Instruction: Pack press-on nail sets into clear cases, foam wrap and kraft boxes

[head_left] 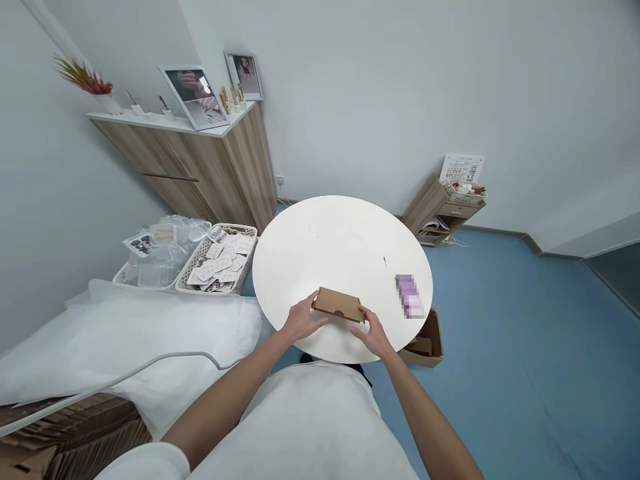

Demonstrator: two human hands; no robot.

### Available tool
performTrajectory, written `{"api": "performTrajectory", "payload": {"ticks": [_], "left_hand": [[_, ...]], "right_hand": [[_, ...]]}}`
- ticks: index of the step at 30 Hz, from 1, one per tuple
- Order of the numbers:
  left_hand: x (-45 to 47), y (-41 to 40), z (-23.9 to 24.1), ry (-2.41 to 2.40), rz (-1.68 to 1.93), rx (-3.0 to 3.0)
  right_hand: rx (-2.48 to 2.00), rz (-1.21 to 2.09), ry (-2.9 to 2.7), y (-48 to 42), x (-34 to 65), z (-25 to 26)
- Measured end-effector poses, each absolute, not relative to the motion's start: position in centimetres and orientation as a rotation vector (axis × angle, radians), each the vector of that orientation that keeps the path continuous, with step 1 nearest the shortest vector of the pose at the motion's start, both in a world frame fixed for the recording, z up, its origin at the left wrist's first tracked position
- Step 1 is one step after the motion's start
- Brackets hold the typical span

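A flat brown cardboard box (pixel 339 305) lies closed near the front edge of the round white table (pixel 330 247). My left hand (pixel 301 319) grips the box's left end, thumb along its near side. At the box's right near corner, my right hand (pixel 373 333) holds it with curled fingers. Both forearms reach in from below.
A blurred purple object (pixel 410 295) lies on the table's right side. Two white baskets (pixel 220 263) of cards and plastic packets stand to the left on a white-covered surface. An open cardboard box (pixel 425 343) sits on the blue floor. A wooden cabinet (pixel 200 160) and a small shelf (pixel 440 207) stand by the wall.
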State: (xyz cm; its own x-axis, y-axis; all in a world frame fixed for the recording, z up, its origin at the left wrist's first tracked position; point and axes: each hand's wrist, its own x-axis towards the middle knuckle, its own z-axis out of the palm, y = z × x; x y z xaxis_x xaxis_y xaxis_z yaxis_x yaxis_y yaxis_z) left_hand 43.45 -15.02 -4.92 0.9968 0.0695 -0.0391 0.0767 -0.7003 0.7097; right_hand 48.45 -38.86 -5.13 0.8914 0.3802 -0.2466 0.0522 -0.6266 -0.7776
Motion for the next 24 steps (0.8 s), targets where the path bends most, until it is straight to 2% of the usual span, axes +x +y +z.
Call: {"api": "performTrajectory", "payload": {"ticks": [17,24], "left_hand": [[47.9,-14.3,-5.3,0.235,-0.102,2.494],[48.4,-14.0,-4.7,0.196,-0.158,2.476]], "right_hand": [[-2.351,0.407,-0.225,-37.5,53.2,-3.1],[-2.227,0.494,-0.173,-37.1,54.2,-2.8]]}}
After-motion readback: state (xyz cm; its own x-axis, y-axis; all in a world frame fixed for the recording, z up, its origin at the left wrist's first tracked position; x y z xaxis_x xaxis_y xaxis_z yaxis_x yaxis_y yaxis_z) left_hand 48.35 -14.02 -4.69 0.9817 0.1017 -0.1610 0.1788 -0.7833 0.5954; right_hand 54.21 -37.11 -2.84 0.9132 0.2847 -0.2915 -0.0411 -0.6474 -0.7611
